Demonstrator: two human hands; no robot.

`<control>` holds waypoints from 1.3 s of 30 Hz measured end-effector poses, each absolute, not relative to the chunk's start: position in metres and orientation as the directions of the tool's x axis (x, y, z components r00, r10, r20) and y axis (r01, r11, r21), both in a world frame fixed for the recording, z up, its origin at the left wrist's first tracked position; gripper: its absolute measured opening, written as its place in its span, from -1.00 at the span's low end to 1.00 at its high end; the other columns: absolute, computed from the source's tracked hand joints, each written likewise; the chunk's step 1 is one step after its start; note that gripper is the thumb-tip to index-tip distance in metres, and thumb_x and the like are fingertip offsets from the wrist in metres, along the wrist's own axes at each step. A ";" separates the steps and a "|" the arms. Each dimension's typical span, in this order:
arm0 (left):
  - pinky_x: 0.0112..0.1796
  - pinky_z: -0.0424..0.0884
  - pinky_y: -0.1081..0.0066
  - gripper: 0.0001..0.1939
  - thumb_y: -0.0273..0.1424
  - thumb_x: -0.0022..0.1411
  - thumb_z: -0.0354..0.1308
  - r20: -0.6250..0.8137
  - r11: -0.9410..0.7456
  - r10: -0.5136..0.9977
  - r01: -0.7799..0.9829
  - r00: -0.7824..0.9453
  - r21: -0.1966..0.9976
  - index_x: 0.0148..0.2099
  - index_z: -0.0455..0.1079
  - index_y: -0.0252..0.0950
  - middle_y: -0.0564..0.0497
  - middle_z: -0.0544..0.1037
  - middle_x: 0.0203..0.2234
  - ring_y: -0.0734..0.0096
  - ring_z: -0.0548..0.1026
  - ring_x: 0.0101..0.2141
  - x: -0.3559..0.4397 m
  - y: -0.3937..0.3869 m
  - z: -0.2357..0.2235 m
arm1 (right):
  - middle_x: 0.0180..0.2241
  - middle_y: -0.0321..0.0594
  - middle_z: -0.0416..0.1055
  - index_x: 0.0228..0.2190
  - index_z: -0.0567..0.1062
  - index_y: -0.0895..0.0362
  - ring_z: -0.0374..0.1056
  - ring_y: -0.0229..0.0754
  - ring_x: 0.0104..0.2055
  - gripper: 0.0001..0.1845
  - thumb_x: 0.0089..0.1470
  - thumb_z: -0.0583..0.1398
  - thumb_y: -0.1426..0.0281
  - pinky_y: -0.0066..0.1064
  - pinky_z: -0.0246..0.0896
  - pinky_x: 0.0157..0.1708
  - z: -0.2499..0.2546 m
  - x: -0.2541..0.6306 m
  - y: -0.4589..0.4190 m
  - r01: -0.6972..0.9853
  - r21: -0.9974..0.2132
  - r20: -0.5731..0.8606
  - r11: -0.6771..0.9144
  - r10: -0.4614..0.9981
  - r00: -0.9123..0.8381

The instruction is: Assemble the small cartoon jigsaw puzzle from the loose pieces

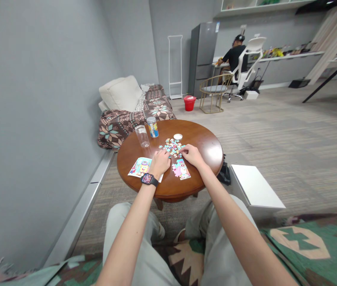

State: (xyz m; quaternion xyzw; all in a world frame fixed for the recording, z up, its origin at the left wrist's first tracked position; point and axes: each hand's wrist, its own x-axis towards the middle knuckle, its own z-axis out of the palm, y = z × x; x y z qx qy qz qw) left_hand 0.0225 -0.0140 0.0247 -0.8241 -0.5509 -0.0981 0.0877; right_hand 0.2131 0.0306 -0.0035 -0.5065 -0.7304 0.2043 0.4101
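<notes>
Loose jigsaw puzzle pieces point(172, 146) lie in a pile at the middle of the round wooden table. My right hand point(192, 155) is at the pile's right edge, its thumb and fingers pinched together at a small puzzle piece. At the pile's near left edge, my left hand point(160, 161) rests palm down, fingers loosely bent over the pieces; its fingertips are partly hidden. Between my hands and nearer me is a partly joined puzzle section point(181, 170), pink and blue with a cartoon figure. A cartoon picture sheet point(140, 167) lies partly beneath my left hand and wrist.
A clear glass point(142, 136) and a lidded can point(152, 127) stand at the table's back left. Behind the pile lies a white round lid point(178, 136). A white box point(256, 184) is on the floor to the right. A person point(236, 57) sits far back.
</notes>
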 end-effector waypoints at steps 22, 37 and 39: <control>-0.03 0.29 0.21 -0.78 -0.52 0.35 -0.03 0.247 -0.357 0.904 0.934 0.349 -0.013 -0.13 0.46 -0.31 -0.15 0.55 -0.09 0.17 0.46 -0.04 0.023 -0.015 0.026 | -0.28 -0.15 0.35 -0.44 0.40 0.08 0.32 -0.07 -0.21 -0.75 -0.16 0.00 0.56 -0.19 0.27 -0.05 -0.015 0.219 0.039 0.360 -0.893 0.375 0.271 0.890 0.259; -0.03 0.29 0.20 -0.78 -0.52 0.35 -0.04 0.250 -0.356 0.905 0.935 0.345 -0.004 -0.12 0.44 -0.29 -0.15 0.54 -0.09 0.16 0.46 -0.03 0.022 -0.015 0.025 | -0.37 -0.21 0.39 -0.49 0.37 0.06 0.35 -0.11 -0.26 -0.80 -0.11 -0.01 0.50 -0.34 0.27 -0.22 -0.007 0.218 0.034 0.385 -0.879 0.373 0.281 0.908 0.189; -0.03 0.29 0.21 -0.78 -0.52 0.35 -0.03 0.248 -0.353 0.906 0.935 0.343 -0.003 -0.12 0.44 -0.29 -0.15 0.54 -0.09 0.16 0.46 -0.03 0.022 -0.015 0.025 | -0.38 -0.21 0.39 -0.50 0.38 0.06 0.35 -0.13 -0.29 -0.79 -0.11 -0.02 0.51 -0.36 0.28 -0.25 -0.007 0.218 0.033 0.374 -0.880 0.381 0.294 0.906 0.184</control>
